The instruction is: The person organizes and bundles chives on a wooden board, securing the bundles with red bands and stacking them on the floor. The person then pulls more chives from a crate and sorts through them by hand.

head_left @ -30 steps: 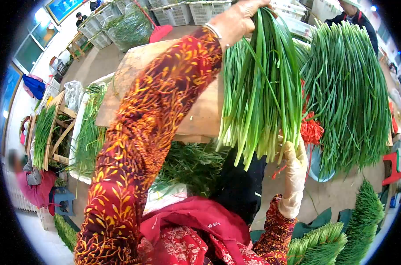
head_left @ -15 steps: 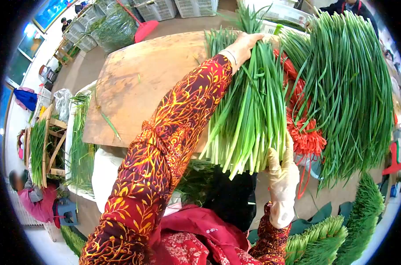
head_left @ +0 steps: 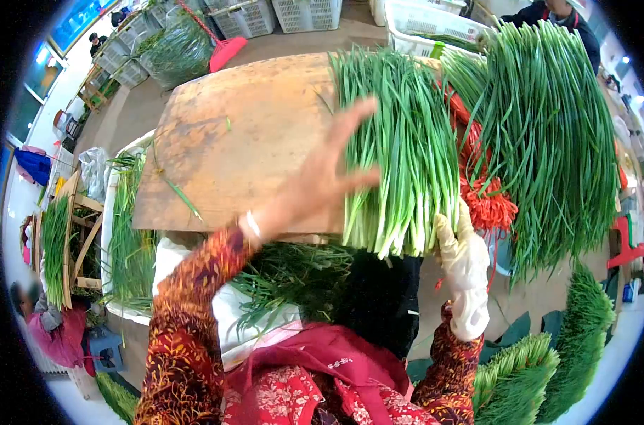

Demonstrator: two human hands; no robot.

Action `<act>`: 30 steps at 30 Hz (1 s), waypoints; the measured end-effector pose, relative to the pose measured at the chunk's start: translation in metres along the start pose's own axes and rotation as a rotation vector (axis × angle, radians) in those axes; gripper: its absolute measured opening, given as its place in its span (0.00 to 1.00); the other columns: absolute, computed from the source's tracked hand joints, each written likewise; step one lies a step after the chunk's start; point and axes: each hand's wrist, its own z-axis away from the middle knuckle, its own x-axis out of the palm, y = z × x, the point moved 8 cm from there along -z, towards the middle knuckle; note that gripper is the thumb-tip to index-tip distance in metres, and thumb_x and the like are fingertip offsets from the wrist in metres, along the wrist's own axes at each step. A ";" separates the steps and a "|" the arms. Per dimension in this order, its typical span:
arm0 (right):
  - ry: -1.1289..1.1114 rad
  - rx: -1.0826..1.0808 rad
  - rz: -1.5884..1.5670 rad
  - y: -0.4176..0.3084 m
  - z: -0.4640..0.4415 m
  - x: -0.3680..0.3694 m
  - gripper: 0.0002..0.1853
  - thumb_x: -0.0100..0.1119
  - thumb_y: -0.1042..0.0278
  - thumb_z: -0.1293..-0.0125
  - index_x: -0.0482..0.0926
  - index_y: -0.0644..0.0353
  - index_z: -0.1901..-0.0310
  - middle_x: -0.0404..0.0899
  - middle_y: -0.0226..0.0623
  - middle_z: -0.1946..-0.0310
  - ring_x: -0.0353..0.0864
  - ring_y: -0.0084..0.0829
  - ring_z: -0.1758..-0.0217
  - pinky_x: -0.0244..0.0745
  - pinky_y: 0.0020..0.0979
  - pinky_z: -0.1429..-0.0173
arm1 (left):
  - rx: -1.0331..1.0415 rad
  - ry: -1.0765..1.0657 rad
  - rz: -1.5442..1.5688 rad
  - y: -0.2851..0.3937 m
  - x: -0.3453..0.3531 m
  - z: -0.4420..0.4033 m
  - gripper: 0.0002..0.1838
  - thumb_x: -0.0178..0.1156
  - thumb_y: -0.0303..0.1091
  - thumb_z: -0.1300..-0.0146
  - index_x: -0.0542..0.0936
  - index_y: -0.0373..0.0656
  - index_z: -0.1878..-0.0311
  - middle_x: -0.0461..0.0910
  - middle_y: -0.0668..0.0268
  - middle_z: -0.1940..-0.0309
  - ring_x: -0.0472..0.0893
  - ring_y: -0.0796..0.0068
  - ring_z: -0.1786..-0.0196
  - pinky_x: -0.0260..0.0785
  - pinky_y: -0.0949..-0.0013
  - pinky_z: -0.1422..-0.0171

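Observation:
A loose bunch of garlic chives (head_left: 400, 142) lies on the wooden board, pale stem ends toward me and green leaves pointing away. My left hand (head_left: 329, 170) is bare and motion-blurred. Its fingers spread open at the left side of the bunch, holding nothing. In a pale glove, my right hand (head_left: 462, 258) rests by the lower right corner of the stems. Its thumb and fingers stretch upward and apart, touching the cut ends. Red ties (head_left: 486, 205) hang just right of the bunch, beside a large pile of chives (head_left: 549, 149).
The wooden board (head_left: 230, 149) carries a few stray leaves. Below it sits a white-lined container (head_left: 230, 304) of loose greens. Chive bundles (head_left: 520, 379) stand on the floor at right. Crates (head_left: 308, 14) and a red dustpan (head_left: 228, 53) are behind. Another person (head_left: 56, 333) sits at left.
My left hand has let go of the leafy end and come back toward me, to the left of the chives. The bunch lies flatter on the board. My right hand stays near the stem ends.

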 end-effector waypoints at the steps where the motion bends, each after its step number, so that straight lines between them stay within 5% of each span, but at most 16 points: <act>1: 0.006 -0.008 -0.019 0.004 -0.002 0.002 0.33 0.43 0.38 0.36 0.61 0.49 0.34 0.80 0.51 0.71 0.80 0.51 0.68 0.73 0.43 0.66 | 0.021 -0.063 0.034 0.008 0.016 0.024 0.48 0.55 0.65 0.45 0.52 0.43 0.31 0.51 0.56 0.31 0.48 0.60 0.27 0.40 0.54 0.25; 6: -0.033 -0.006 -0.196 0.004 -0.002 0.004 0.33 0.45 0.38 0.36 0.62 0.51 0.35 0.81 0.44 0.74 0.82 0.41 0.72 0.73 0.37 0.67 | 0.127 -0.157 -0.097 0.036 0.073 0.071 0.43 0.53 0.62 0.42 0.55 0.43 0.32 0.53 0.58 0.31 0.49 0.60 0.27 0.35 0.54 0.24; 11: -0.015 -0.005 -0.299 0.013 -0.005 0.003 0.34 0.48 0.41 0.35 0.62 0.55 0.35 0.81 0.38 0.77 0.81 0.29 0.77 0.72 0.30 0.73 | 0.136 -0.040 -0.026 0.038 0.081 0.056 0.30 0.57 0.39 0.39 0.61 0.45 0.34 0.57 0.61 0.32 0.53 0.58 0.28 0.39 0.54 0.25; 14: -0.003 -0.050 -0.170 0.005 -0.002 0.002 0.32 0.46 0.42 0.34 0.61 0.53 0.35 0.81 0.45 0.73 0.82 0.40 0.72 0.74 0.37 0.69 | 0.153 -0.050 -0.021 0.046 0.085 0.049 0.29 0.58 0.37 0.40 0.63 0.46 0.35 0.58 0.61 0.32 0.53 0.58 0.28 0.41 0.54 0.25; 16: 0.003 0.035 0.036 0.000 0.003 0.002 0.30 0.44 0.43 0.33 0.62 0.52 0.36 0.80 0.51 0.71 0.81 0.50 0.68 0.74 0.45 0.64 | 0.168 -0.077 -0.044 0.048 0.093 0.051 0.28 0.57 0.37 0.39 0.64 0.46 0.36 0.58 0.62 0.32 0.52 0.59 0.28 0.40 0.54 0.25; 21: -0.001 -0.036 0.132 -0.004 0.002 0.008 0.29 0.41 0.42 0.33 0.66 0.54 0.38 0.80 0.52 0.71 0.80 0.51 0.66 0.73 0.45 0.60 | 0.146 -0.188 -0.132 0.041 0.100 0.050 0.33 0.57 0.45 0.40 0.61 0.46 0.34 0.56 0.61 0.31 0.49 0.60 0.27 0.36 0.53 0.24; 24: -0.063 0.011 -0.007 0.003 0.002 0.004 0.32 0.39 0.36 0.34 0.67 0.51 0.39 0.81 0.49 0.71 0.81 0.48 0.65 0.73 0.42 0.61 | 0.164 -0.247 -0.067 0.043 0.084 0.054 0.45 0.60 0.56 0.45 0.54 0.44 0.31 0.53 0.60 0.30 0.46 0.59 0.26 0.33 0.53 0.24; 26: -0.124 0.098 -0.024 0.004 0.004 0.001 0.32 0.40 0.35 0.35 0.67 0.49 0.39 0.81 0.47 0.71 0.81 0.46 0.64 0.72 0.42 0.61 | 0.156 -0.227 -0.079 0.040 0.064 0.057 0.44 0.58 0.57 0.44 0.53 0.43 0.32 0.54 0.60 0.31 0.47 0.60 0.26 0.35 0.54 0.24; 28: -0.051 -0.021 -0.044 0.003 0.000 -0.002 0.34 0.42 0.32 0.37 0.67 0.48 0.38 0.81 0.44 0.71 0.82 0.38 0.70 0.74 0.36 0.65 | 0.101 -0.139 -0.044 0.030 0.041 0.061 0.41 0.59 0.55 0.43 0.55 0.44 0.32 0.56 0.60 0.31 0.49 0.60 0.27 0.38 0.54 0.24; 30: -0.145 0.091 -0.198 0.002 0.007 -0.003 0.36 0.44 0.31 0.39 0.67 0.50 0.38 0.81 0.38 0.72 0.81 0.28 0.73 0.74 0.30 0.68 | 0.009 -0.050 0.018 0.010 0.023 0.068 0.38 0.58 0.49 0.41 0.55 0.43 0.32 0.56 0.57 0.32 0.51 0.59 0.27 0.41 0.56 0.25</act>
